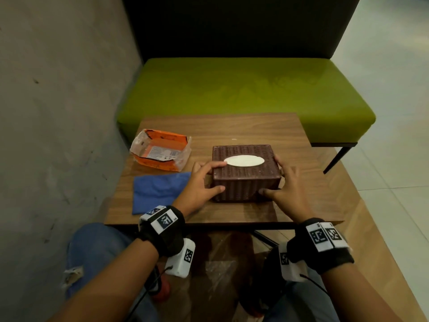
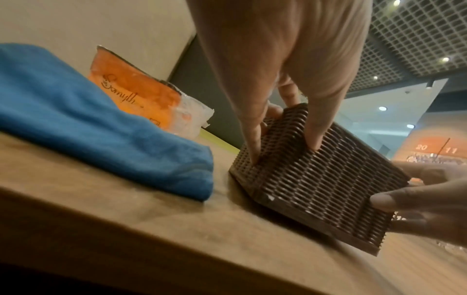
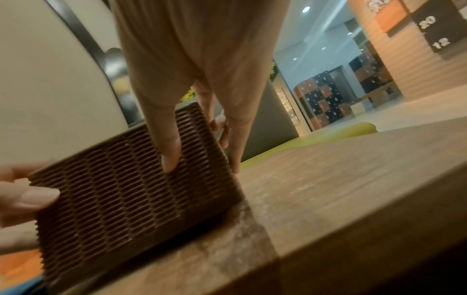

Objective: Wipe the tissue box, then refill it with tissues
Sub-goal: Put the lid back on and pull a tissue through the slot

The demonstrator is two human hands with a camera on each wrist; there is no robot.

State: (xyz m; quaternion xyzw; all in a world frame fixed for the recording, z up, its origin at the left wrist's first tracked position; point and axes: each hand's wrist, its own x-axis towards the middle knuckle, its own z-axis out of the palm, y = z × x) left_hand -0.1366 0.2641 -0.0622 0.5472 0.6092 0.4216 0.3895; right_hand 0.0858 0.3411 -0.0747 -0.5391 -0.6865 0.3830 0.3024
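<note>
Brown and woven, the box [image 1: 246, 173] sits mid-table [image 1: 301, 182], gripped at both ends. The left hand [image 1: 200, 182] has its fingers spread, thumb on the near face, fingers over the top edge; the right hand [image 1: 287, 187] mirrors it. White tissue [image 1: 244, 161] fills the oval slot. Left lies a blue cloth [image 1: 157, 191]; beyond it, an orange wrapper [image 1: 160, 149]. Farther off stands a green bench [image 1: 243, 94].

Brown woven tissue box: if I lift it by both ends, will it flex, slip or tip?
The tissue box looks rigid: straight edges under the left hand and right hand. Its ribbed weave probably resists slipping. It sits low and wide on the table, so tipping seems unlikely.
</note>
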